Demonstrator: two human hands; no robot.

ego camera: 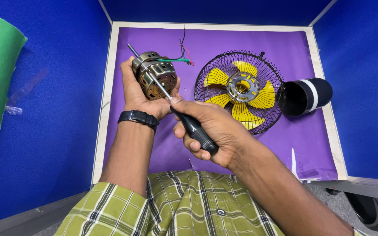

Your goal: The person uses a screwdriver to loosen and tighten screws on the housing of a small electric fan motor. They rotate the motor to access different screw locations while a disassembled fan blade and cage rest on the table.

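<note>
Head cam: left hand (138,94) fingers tight round motor (154,74), right hand (211,131) fingers gripping screwdriver (184,118).

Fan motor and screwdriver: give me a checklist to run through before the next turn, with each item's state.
1. Left hand cradles the fan motor off the mat: ok.
2. Right hand closed on the screwdriver handle: ok.
3. Screwdriver tip seated in a screw: cannot tell, too small to see.
4. Motor wires away from the shaft of the tool: ok.
5. Fan guard with yellow blades lies apart on the purple mat: ok.
</note>
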